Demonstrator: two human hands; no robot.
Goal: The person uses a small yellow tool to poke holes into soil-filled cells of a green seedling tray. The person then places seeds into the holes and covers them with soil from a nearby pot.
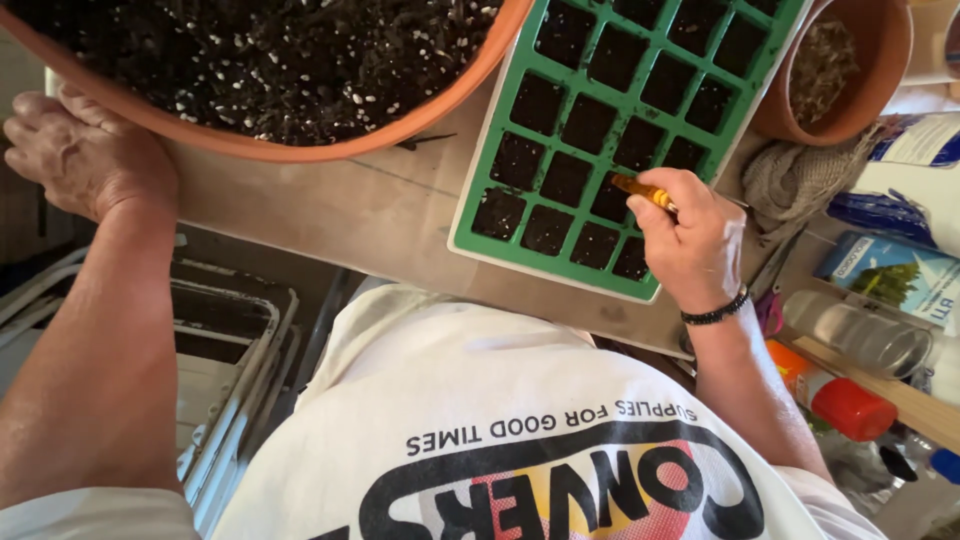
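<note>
My right hand [690,240] — fingers closed on a yellow pencil [640,188], tip over the green seed tray [480,215] just ahead, cells soil-filled. My left hand [85,155] — curled loosely, resting on the desk [370,215] edge, beneath the large terracotta pot [300,150]. Beyond the right hand: burlap cloth [800,178], small pot [870,80], seed packets [885,270]. Below the left: white wire racks [240,340].

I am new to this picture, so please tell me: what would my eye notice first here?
First, the green seed tray at the top middle of the wooden table, its cells filled with dark soil. The right hand holds an orange stick over a cell near the tray's near edge. At the top left is a large orange pot of speckled soil, and the left hand rests beside it.
</note>
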